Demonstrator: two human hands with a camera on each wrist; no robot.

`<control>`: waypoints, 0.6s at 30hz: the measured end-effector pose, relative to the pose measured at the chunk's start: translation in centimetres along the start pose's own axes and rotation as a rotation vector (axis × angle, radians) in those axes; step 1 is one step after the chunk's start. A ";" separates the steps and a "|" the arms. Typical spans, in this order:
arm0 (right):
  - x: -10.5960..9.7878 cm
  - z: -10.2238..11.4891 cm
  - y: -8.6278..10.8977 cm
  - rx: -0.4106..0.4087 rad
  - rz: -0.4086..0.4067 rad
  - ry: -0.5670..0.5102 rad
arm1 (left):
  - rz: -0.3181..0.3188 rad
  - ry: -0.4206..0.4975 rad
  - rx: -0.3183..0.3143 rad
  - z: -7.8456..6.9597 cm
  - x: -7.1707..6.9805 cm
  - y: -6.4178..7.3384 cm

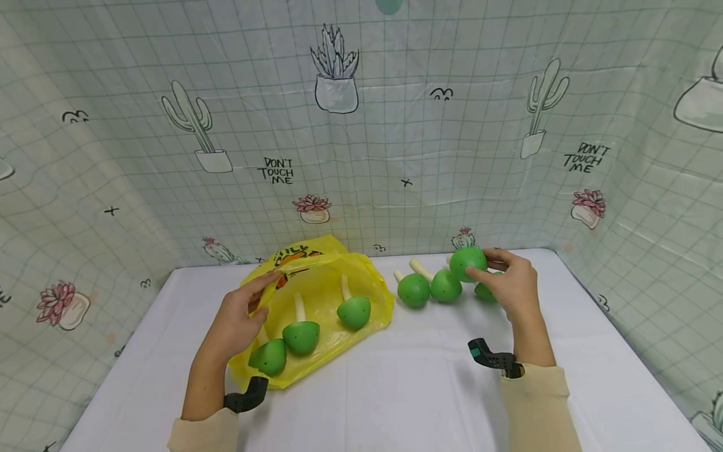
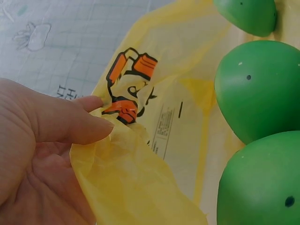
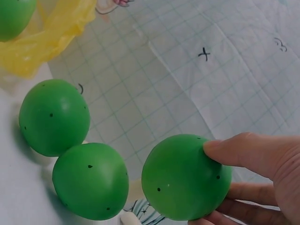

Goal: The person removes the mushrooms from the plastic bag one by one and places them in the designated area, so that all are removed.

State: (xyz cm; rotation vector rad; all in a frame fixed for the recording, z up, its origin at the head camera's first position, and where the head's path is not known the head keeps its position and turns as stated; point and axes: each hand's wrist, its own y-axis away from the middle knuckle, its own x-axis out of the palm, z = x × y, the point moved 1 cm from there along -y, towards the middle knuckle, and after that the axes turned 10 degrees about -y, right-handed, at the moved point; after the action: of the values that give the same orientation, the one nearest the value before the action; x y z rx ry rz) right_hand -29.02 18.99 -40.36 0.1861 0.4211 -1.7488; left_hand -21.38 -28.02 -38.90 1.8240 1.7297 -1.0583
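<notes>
My left hand (image 1: pixel 234 323) pinches the edge of a yellow plastic bag (image 1: pixel 367 276) between thumb and fingers, as the left wrist view shows. The bag's mouth gapes toward me. Inside it lie three green toy mushrooms with black dots and pale stems, one (image 1: pixel 354 312) at the right, one (image 1: pixel 301 338) in the middle, one (image 1: pixel 270 358) near the left wrist. My right hand (image 1: pixel 513 285) grips another green toy mushroom (image 3: pixel 183 178) by its cap, at the back right of the table. Its stem is mostly hidden behind the cap.
Two more mushrooms, one (image 1: pixel 413 290) and another (image 1: pixel 446 286), lie side by side right of the bag. A further green cap (image 1: pixel 486 290) is partly covered by my right hand. A patterned curtain (image 1: pixel 395 138) stands behind the white table (image 1: pixel 384 402).
</notes>
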 end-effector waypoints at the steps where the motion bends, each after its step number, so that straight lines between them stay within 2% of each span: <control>1: 0.0 0.0 0.0 0.005 0.001 0.001 | 0.001 0.001 -0.004 0.0 0.0 0.0; 18: 0.2 -0.9 -0.2 0.082 0.024 0.039 | -0.016 0.012 0.029 0.2 0.1 0.0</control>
State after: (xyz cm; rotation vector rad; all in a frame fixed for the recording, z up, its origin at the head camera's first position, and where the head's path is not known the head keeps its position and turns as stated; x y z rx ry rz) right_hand -29.35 19.19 -41.24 0.2835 0.3746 -1.7419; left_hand -21.40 -28.10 -39.10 1.8403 1.7479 -1.0860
